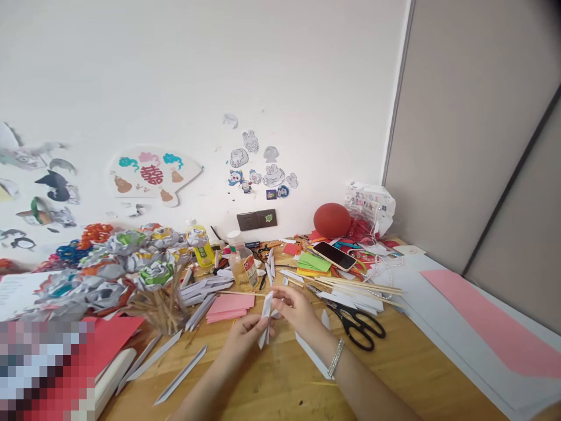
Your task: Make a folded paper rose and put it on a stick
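A narrow folded strip of white paper (265, 318) stands almost upright between my hands, above the wooden table. My left hand (250, 332) pinches its lower part between thumb and fingers. At its upper end, my right hand (293, 303) has its fingers curled against the paper; the fingertips are partly hidden. Beneath my right forearm lies another white paper strip (313, 354). Just behind my left hand is a stack of pink paper squares (230, 307). Black-handled scissors (362, 327) rest to the right of my right hand.
Paper flowers on sticks (153, 272) crowd the left. Behind the hands stand a glue bottle (243, 269) and a yellow bottle (202, 248). Farther right are a phone (334, 255), a red balloon (332, 220) and wooden sticks (359, 285). Folded strips (182, 374) lie front left.
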Demonstrator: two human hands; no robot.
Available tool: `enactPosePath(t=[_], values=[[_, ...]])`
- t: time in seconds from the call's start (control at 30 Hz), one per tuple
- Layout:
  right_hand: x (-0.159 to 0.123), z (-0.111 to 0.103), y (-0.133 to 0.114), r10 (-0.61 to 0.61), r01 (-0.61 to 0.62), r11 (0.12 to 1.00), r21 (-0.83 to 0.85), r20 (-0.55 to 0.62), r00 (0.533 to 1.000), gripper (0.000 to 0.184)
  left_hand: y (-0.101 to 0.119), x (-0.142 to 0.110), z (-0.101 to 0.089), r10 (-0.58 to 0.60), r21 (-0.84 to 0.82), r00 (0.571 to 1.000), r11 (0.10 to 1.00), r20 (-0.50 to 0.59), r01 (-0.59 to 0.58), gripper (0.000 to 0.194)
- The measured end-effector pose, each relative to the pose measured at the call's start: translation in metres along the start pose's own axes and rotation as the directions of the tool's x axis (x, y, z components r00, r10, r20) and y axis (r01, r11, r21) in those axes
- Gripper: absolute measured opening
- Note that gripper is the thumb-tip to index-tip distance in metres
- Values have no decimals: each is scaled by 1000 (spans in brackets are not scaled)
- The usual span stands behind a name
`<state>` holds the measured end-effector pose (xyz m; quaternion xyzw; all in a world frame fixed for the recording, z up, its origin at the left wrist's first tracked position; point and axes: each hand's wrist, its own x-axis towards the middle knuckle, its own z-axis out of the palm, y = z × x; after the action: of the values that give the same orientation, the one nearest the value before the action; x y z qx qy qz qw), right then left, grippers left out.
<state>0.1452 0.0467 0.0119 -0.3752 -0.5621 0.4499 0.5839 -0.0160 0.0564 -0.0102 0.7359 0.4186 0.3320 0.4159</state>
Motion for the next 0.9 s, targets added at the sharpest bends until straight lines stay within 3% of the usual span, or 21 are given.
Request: enactPosePath(t=[0.13, 0.23, 0.4, 0.57, 0.7, 0.9], values=[[-1, 2, -6, 11, -14, 1000, 23, 113, 994, 21, -2, -2, 2, -57, -213, 995, 974, 87, 75, 52], [-1, 2, -5, 25, -27, 999, 21, 119, 993, 22, 1, -3, 2, -81, -310, 990, 944, 117, 114, 48], [-2, -4, -3, 34, -32, 999, -15, 135, 990, 21, 8, -4, -1, -87, -389, 977, 908, 194, 158, 45], [-6, -3, -9, 47, -50, 999, 4, 230, 972, 29, 18, -10, -4, -67, -393, 948, 899, 311, 193, 55], [-8, -3, -12, 47, -51, 999, 10, 228, 973, 31, 20, -8, -4, -63, -325, 964, 934, 258, 148, 53], [-8, -5, -3, 40, -35, 999, -34, 167, 985, 29, 23, -10, 7, -55, -88, 996, 994, 68, 61, 45]])
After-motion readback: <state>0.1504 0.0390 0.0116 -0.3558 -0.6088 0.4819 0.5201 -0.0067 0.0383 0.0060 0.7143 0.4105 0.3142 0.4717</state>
